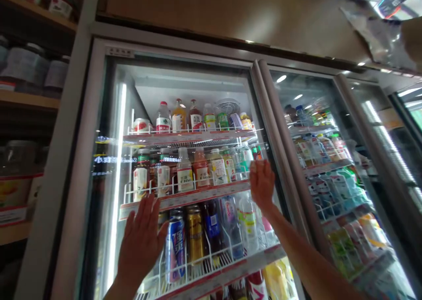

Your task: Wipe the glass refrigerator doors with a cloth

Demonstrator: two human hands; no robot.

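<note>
My left hand (141, 240) lies flat with fingers spread against the glass door (184, 84) of a drinks fridge, low on its left half, over a shelf of cans (184, 240). My right hand (262, 183) presses flat on the same door near its right edge, fingers stretched upward, in front of the middle shelf of bottles (198, 172). Neither hand holds anything. The door looks closed. A top shelf behind the glass carries more bottles (194, 115).
A second glass-door fridge (329, 168) full of drinks stands to the right, divided by a grey frame post (280, 159). Wooden shelves with jars (29, 67) are on the left. A crinkled silvery sheet (379, 36) hangs at the top right.
</note>
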